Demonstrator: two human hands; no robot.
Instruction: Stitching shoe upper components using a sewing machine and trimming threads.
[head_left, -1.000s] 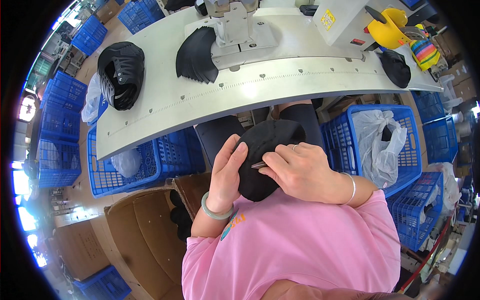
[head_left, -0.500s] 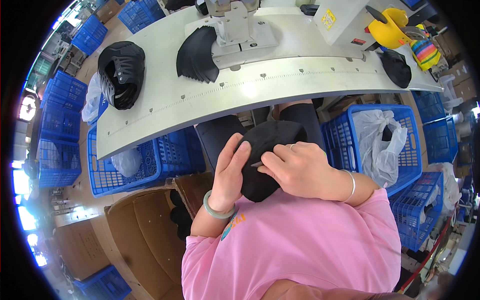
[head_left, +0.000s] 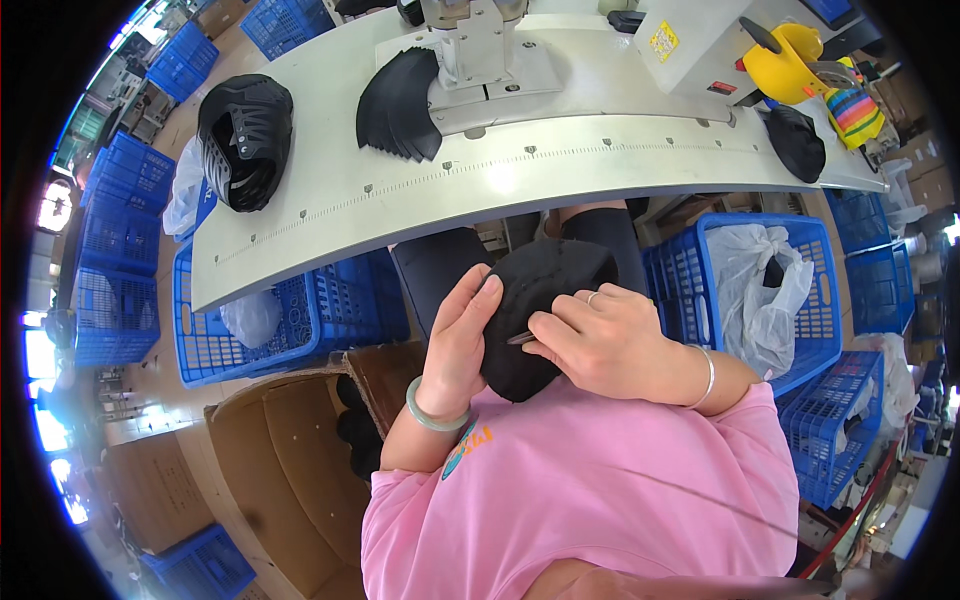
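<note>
Black cap crown (head_left: pixel 540 310) held in lap, below near edge of white tabletop (head_left: pixel 420 200), against pink shirt. Left hand (head_left: pixel 462 335) wrapped on its left side, fingers curled over fabric, gripping. Right hand (head_left: pixel 600 340) pinched shut on a small dark tool (head_left: pixel 522 338), likely thread snips, tip touching the crown's middle. Cannot tell blade state.

Progress, judging by layout: trimming/inspection of this piece mid-way; tool on fabric, piece not yet put down. Stack of black visors (head_left: pixel 400 105) fanned on tabletop by the machine base (head_left: pixel 485 60), another black cap piece (head_left: pixel 245 140) far left on tabletop, one more dark piece (head_left: pixel 797 142) at right end. Looks like several pieces left to handle; done vs pending pile not distinguishable.

Containers:
- Blue crate right (head_left: pixel 810 240): clear plastic bag (head_left: pixel 765 290) inside, contents unclear.
- Blue crate left (head_left: pixel 290 320) under tabletop: crumpled clear bag, otherwise hard to tell.
- Cardboard box (head_left: pixel 270 470) lower left: open, dark items at its far corner, kind unreadable.
- More blue crates stacked at far left and right edge, contents not visible.
</note>
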